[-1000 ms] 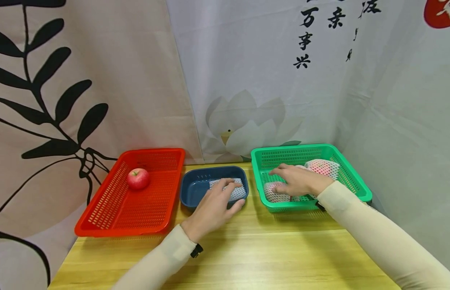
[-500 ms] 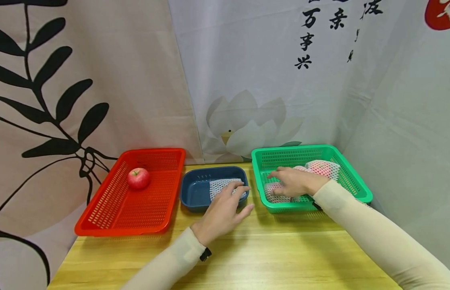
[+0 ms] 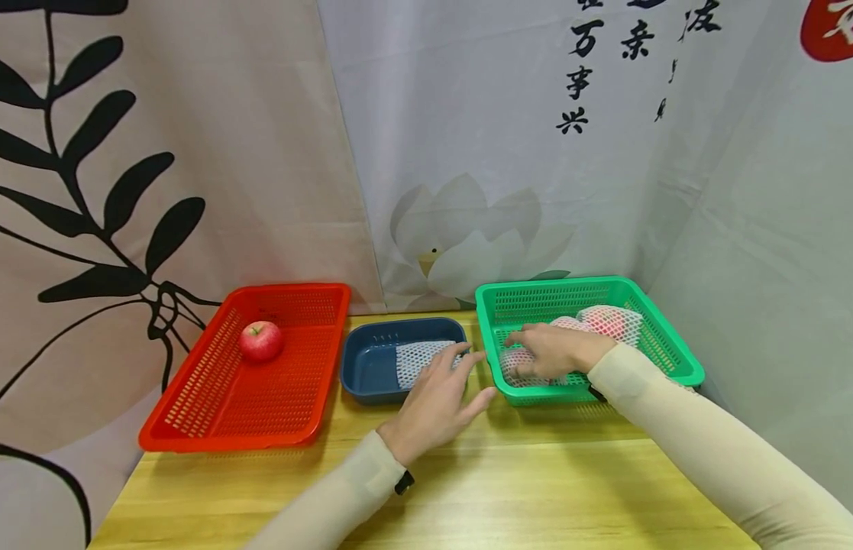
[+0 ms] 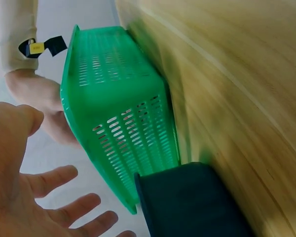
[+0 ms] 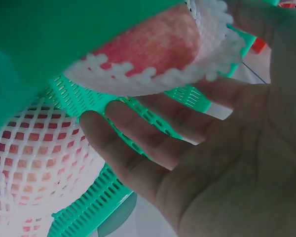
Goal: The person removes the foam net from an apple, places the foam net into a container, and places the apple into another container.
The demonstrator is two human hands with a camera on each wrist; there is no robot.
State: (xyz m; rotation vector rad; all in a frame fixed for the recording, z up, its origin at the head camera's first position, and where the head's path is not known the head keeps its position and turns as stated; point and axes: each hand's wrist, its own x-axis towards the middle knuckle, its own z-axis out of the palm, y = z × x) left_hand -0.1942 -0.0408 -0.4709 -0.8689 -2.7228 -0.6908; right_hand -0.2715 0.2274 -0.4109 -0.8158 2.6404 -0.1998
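"Head view, first entry: what is the left hand [image 3: 436,405] doing?"

"Left hand, one: it is hovering at the near right edge of the blue tray [image 3: 369,363], fingertips pointing toward the green basket [image 3: 536,289]; its fingers are lying loose and spread, gripping nothing; the left wrist view is showing the same, thumb and fingers standing well apart."

"Second entry: the right hand [image 3: 560,351], and the thing beside it?"

"Right hand, one: it is hanging inside the green basket, over a netted fruit [image 3: 514,367]; that fruit is sitting in the near left corner; thumb and fingers are lying about it, bending only a little; whether they are grasping it, I cannot tell; the right wrist view is showing red skin in the open mouth of its white foam net [image 5: 222,54]."

"Third entry: the remaining stock?"

"More netted fruit [image 3: 612,323] is lying toward the back right of the green basket; white netting [image 3: 415,360] is lying in the right part of the blue tray, the left hand partly hiding it; a red basket [image 3: 282,409] is standing at the left, and a bare apple [image 3: 261,341] is resting inside; a wooden table [image 3: 508,496] is bearing all three containers, the tray standing between the baskets; a printed cloth [image 3: 261,153] is hanging behind."
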